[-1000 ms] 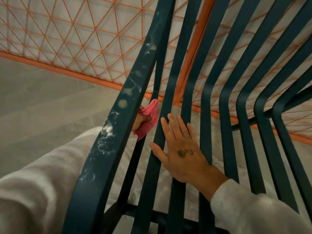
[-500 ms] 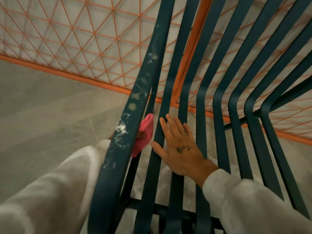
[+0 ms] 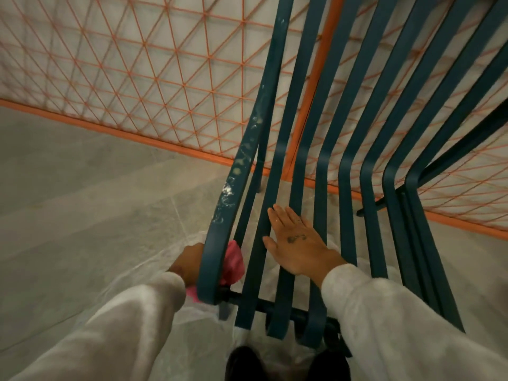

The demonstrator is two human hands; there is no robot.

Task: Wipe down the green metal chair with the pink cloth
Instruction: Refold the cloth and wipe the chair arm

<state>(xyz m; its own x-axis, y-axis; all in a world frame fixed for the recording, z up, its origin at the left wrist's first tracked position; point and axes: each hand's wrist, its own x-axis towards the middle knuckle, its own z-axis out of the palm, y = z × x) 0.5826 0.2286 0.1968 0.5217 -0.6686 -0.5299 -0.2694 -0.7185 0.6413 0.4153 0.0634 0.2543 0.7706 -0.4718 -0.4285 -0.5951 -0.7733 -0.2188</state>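
The left hand (image 3: 189,261) is gripping the bunched pink cloth (image 3: 233,264) against the near-left end of the dark green slatted metal chair (image 3: 347,188), apparently rubbing the outer rail (image 3: 213,259), while the right hand (image 3: 297,243), flat and open, is pressing on the chair, likely steadying it

The green chair (image 3: 217,257) stands on seemingly plastic sheeting (image 3: 200,323) over grey floor (image 3: 82,188).

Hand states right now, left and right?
Left hand: holds the pink cloth against the chair's outer bar, fingers hidden behind it.
Right hand: open, flat on the seat slats.
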